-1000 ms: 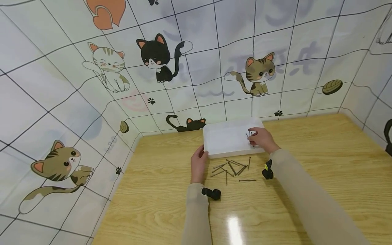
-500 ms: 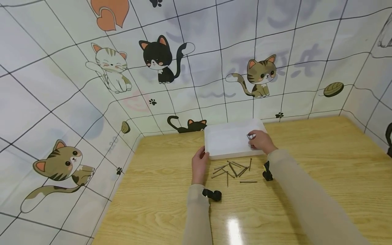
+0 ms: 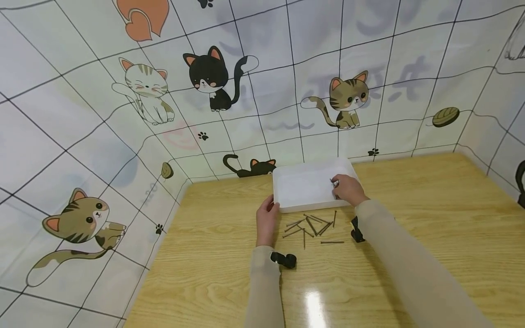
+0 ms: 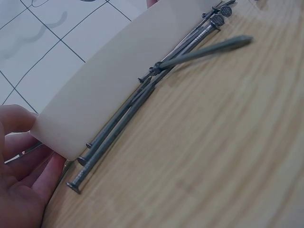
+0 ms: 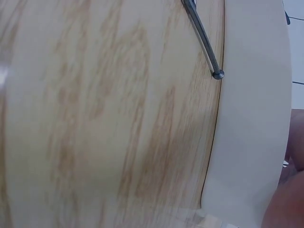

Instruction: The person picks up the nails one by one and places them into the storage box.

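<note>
A white shallow tray (image 3: 301,184) stands at the back of the table. At its front left corner my left hand (image 3: 266,224) grips the wall; in the left wrist view its fingers bend round the tray's corner. Over the tray's right end, my right hand (image 3: 349,187) pinches a few nails (image 3: 334,183), mostly hidden by the fingers. In the right wrist view this hand (image 5: 289,197) shows only partly, behind the tray wall (image 5: 251,104). Several loose nails (image 4: 114,128) lie in a heap in front of the tray, and a single nail (image 3: 332,242) lies nearer me.
The wood-grain table (image 3: 213,273) meets a wall sheet (image 3: 279,100) with cat drawings close behind the tray. A black object (image 3: 521,182) shows at the right edge. Each wrist wears a small black camera (image 3: 284,260).
My right hand has dropped slightly lower into the tray, and the nails in it now show less between the fingers. The left hand keeps its hold on the corner.
</note>
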A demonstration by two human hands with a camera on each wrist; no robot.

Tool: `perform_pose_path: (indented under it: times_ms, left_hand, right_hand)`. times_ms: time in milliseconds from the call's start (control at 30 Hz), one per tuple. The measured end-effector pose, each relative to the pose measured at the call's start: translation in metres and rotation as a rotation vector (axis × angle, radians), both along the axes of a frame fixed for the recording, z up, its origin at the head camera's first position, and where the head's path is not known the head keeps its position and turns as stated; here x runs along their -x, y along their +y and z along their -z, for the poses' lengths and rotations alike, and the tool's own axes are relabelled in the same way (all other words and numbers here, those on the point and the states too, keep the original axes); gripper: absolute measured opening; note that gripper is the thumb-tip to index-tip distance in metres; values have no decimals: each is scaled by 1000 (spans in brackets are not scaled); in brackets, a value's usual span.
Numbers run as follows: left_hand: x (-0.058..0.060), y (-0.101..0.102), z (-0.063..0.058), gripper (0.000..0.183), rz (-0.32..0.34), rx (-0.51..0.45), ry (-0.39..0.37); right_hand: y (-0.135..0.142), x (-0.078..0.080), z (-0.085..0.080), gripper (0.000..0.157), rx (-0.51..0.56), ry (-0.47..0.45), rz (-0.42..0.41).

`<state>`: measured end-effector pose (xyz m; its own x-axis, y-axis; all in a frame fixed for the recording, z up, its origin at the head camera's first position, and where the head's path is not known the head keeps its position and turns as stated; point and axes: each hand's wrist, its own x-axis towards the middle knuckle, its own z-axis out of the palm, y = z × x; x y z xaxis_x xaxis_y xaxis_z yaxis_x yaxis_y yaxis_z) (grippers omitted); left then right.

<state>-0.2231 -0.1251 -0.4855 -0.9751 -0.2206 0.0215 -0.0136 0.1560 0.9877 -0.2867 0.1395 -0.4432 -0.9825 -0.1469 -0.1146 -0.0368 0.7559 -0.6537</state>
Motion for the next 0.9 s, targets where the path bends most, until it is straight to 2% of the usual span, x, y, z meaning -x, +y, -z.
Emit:
perform_pose_path:
  times_ms: [300,900]
  left_hand:
    - [3,-1,3,41,7,-5,7]
    - [2,0,0,41,10,-13,24]
  right_hand:
    - [-3,-2,-1,45,-63,25,5]
    - [-4,-4,0,43,-113,69,-13]
